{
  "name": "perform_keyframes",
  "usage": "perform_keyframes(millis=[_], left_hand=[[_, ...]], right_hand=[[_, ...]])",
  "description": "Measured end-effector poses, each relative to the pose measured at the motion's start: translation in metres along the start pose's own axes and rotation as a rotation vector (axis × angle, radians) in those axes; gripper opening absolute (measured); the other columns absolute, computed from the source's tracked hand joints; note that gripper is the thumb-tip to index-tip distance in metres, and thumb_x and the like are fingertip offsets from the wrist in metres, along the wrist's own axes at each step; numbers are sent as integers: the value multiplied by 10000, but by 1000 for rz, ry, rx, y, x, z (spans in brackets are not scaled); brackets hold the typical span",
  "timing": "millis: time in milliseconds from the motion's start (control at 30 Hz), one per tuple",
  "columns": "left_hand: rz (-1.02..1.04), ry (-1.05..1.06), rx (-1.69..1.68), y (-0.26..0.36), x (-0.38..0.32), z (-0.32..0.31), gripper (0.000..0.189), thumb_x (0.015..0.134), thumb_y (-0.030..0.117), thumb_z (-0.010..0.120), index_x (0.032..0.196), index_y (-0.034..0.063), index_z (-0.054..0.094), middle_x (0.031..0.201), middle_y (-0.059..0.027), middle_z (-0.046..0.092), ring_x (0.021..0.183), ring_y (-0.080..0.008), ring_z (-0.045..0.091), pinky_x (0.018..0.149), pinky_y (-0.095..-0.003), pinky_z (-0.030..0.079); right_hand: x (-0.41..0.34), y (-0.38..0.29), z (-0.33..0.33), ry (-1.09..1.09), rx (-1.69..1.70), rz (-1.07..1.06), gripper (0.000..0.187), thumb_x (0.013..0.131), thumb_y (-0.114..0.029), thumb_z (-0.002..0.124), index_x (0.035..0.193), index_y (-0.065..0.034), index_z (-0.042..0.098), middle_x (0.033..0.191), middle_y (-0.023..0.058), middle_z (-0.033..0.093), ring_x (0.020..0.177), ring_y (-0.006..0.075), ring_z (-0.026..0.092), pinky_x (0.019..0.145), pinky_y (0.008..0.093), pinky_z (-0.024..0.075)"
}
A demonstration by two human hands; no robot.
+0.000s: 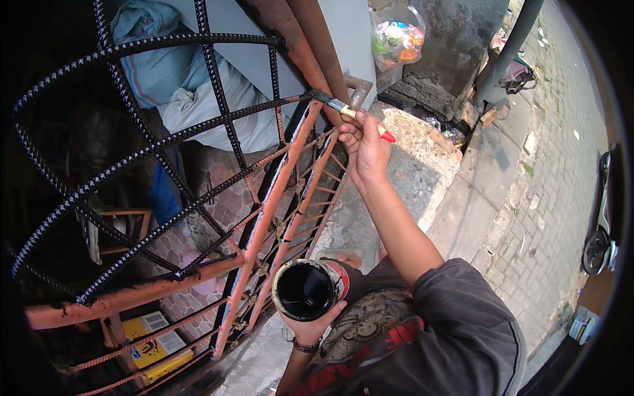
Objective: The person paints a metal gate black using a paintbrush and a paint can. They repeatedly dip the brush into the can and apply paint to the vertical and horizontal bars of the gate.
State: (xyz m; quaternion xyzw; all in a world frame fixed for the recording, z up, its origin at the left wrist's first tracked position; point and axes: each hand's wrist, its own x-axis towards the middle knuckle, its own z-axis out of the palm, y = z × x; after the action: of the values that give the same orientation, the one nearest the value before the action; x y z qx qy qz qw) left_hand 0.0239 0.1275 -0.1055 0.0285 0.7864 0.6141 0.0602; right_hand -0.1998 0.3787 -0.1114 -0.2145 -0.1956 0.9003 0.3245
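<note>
My right hand (365,148) grips the pale handle of a paintbrush (342,106) with a red tip. Its dark bristles touch the end of a ribbed steel bar, close to the upright frame of a metal grille. Below, my left hand (314,321) holds an open paint can (304,291) with black paint inside, level with my waist. The grille's crossed rebar (185,131) is mostly glossy black. Several bar ends near the frame are still reddish-brown, as is the frame rail (267,213), which has whitish streaks and black along its edge.
Behind the grille lie white and blue sacks (213,109) and a yellow carton (158,346). A clear plastic bag of colourful items (397,37) hangs by a concrete block. A grey pole (510,49) rises beside the paved lane (550,183). A wheeled vehicle (597,247) shows at the right rim.
</note>
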Motion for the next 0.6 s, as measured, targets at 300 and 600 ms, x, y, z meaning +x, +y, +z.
perform_keyframes(millis=[300,600], left_hand=[[32,-49,32,5,7,-4,1223,567,228,1020,1522,-4,292,1455,-146,497,1350,-270,525,1158,-446,413],[-46,0,21,12,4,-2,1201,562,223,1026,1502,-3,313,1434,-138,511,1334,-258,538,1140,-435,432]], right_hand=[[-4,-5,15,-76,-182,34,251,973,-117,639,1111,72,550,951,190,683,713,187,684,592,299,589],[-2,-15,19,-119,-267,13,206,991,-99,628,1099,65,565,927,180,698,688,182,689,585,289,594]])
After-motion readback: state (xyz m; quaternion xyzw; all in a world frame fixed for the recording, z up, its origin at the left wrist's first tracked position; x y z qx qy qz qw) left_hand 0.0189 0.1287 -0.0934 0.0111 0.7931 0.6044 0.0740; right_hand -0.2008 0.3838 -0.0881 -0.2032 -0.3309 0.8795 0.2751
